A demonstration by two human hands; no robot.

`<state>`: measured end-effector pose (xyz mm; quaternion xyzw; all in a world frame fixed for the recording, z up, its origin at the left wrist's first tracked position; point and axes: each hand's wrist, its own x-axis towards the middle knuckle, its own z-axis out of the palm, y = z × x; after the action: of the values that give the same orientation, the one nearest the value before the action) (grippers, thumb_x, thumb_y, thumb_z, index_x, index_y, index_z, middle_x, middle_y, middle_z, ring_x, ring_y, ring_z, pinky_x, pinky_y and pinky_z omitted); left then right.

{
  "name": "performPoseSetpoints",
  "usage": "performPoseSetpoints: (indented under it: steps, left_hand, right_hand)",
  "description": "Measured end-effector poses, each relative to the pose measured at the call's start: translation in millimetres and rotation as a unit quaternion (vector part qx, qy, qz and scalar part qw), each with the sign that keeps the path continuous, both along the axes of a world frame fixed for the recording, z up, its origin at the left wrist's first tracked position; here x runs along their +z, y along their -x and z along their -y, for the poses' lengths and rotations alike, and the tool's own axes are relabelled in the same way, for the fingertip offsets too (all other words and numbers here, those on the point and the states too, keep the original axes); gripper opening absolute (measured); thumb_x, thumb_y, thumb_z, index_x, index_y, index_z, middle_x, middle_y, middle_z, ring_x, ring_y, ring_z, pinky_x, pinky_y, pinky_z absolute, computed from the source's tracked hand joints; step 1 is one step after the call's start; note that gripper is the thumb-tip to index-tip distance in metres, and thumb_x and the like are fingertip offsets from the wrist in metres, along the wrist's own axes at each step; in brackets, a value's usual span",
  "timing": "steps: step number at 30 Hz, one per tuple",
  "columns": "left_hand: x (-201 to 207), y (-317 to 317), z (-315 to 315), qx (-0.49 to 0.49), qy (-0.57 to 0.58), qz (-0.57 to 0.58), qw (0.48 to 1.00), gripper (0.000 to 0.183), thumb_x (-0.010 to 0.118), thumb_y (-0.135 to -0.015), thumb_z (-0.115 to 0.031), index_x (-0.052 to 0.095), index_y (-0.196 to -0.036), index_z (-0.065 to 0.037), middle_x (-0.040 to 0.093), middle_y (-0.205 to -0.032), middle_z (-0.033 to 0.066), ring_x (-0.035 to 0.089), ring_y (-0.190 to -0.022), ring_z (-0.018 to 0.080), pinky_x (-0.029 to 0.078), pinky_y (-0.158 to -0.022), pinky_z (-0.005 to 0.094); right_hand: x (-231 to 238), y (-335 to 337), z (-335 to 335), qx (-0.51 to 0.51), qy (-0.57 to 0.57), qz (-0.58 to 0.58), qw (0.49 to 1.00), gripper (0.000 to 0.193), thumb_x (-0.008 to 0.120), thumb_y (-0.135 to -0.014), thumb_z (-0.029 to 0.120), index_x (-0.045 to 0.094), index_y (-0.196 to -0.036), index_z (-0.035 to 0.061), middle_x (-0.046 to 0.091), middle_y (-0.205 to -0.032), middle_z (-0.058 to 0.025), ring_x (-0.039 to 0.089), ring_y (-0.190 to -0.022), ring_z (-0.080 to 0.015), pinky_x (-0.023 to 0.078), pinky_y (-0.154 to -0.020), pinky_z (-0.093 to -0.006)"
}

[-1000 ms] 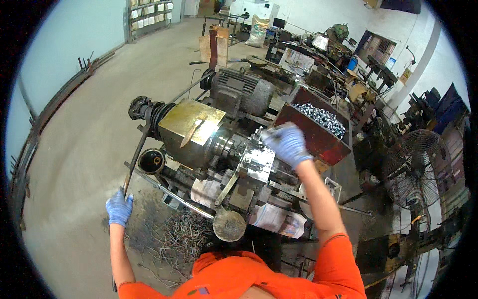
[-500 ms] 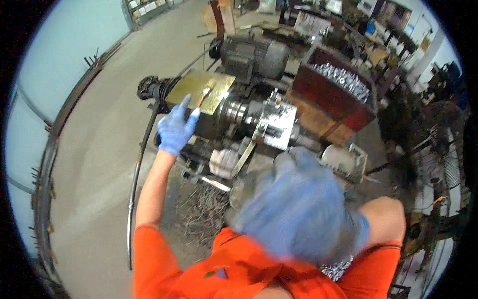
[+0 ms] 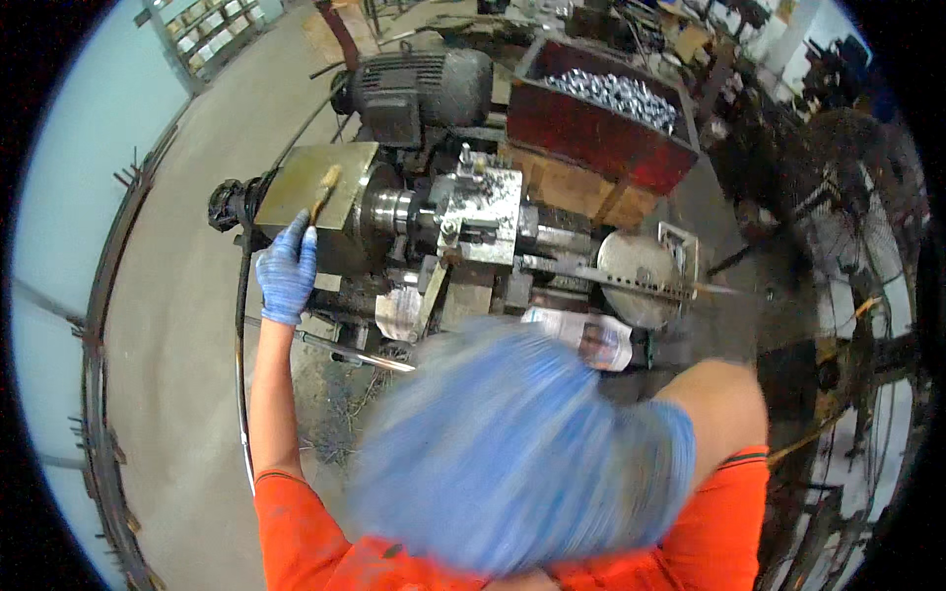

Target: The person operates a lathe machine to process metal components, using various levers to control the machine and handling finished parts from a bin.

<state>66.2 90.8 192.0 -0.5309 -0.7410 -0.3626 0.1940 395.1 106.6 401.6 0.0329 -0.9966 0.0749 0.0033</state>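
Out to the left, my gloved left hand (image 3: pixel 287 271) pinches the handle end of a small brush (image 3: pixel 329 181) between its thumb and forefinger. The brush lies on the flat yellowish cover (image 3: pixel 286 182) of a lathe-like machine, its pale bristles pointing away from me. Close to the camera, my right hand (image 3: pixel 503 448) in a blue knit glove is smeared by motion. Its fingers cannot be made out, nor whether they hold anything. Beyond it stands the machine's metal tool block (image 3: pixel 483 215), strewn with dark chips, beside a shiny round spindle (image 3: pixel 392 211).
A dark red bin (image 3: pixel 591 133) full of small shiny metal parts (image 3: pixel 616 97) stands behind the machine. Left of it sits a grey electric motor (image 3: pixel 419 89). A round metal disc (image 3: pixel 636 279) and a folded newspaper (image 3: pixel 581 335) are at the right. A long rod (image 3: pixel 243 374) runs down the left.
My left hand's spread thumb and forefinger have come together at the brush handle. My right hand has swung up and left, nearer the camera. The view has shifted to the right.
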Motion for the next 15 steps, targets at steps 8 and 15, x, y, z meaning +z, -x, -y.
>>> performPoseSetpoints:
  steps: [8, 15]
  left_hand:
    - [2.4, -94.6, 1.2, -0.082, 0.004, 0.095, 0.992, 0.022, 0.057, -0.085, -0.024, 0.065, -0.100, -0.010, 0.063, -0.077, 0.0119, 0.062, -0.067, 0.0293, 0.049, -0.060, 0.0378]
    - [-31.7, -104.1, -45.3, -0.082, 0.006, 0.055, 0.995, 0.020, 0.058, -0.083, -0.022, 0.066, -0.098, -0.011, 0.061, -0.071, 0.0108, 0.060, -0.061, 0.0280, 0.047, -0.055, 0.0378]
  right_hand:
    - [-173.3, -98.9, -52.9, -0.269, 0.091, -0.126, 0.950, 0.034, 0.066, -0.075, 0.044, 0.070, -0.075, 0.0097, 0.062, -0.063, -0.0123, 0.062, -0.060, -0.0277, 0.049, -0.059, -0.0340]
    - [-202.4, -146.5, -42.1, -0.486, 0.273, -0.033, 0.830, 0.035, 0.068, -0.074, 0.039, 0.070, -0.080, 0.0049, 0.064, -0.068, -0.0146, 0.065, -0.063, -0.0265, 0.051, -0.061, -0.0321]
